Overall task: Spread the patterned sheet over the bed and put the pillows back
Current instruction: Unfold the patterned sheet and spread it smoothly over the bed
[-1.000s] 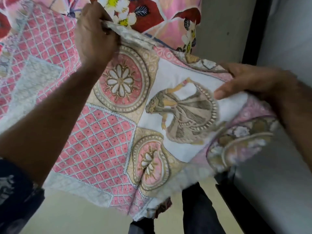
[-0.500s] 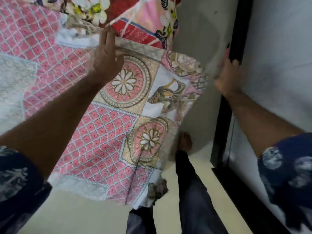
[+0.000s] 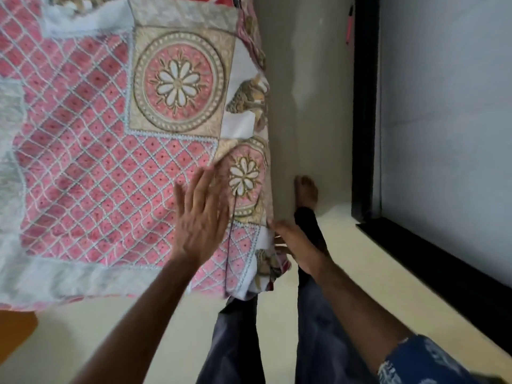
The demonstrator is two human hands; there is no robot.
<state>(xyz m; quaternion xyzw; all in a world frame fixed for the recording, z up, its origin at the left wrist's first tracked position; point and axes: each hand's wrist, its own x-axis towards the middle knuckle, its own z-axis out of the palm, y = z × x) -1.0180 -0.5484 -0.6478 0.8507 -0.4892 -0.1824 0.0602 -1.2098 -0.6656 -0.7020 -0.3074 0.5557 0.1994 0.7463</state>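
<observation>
The patterned sheet [image 3: 91, 151], pink lattice with gold flower medallions and a pale border, lies flat over the bed and fills the upper left of the head view. Its right edge hangs down the bed's side. My left hand [image 3: 201, 217] rests flat on the sheet near the corner, fingers spread. My right hand [image 3: 295, 245] is at the hanging corner of the sheet beside the bed; its fingers touch the cloth, and whether they grip it cannot be told. No pillows are in view.
My legs in dark trousers [image 3: 310, 314] and a bare foot [image 3: 306, 189] stand on the pale floor [image 3: 343, 250] in a narrow gap between the bed and a black-framed panel [image 3: 365, 106] on the right. An orange object [image 3: 13, 333] shows at the lower left.
The sheet has dropped from being held up to lying over the bed. Both hands came down: the left now presses flat near the corner, the right moved from the black frame to the hanging corner.
</observation>
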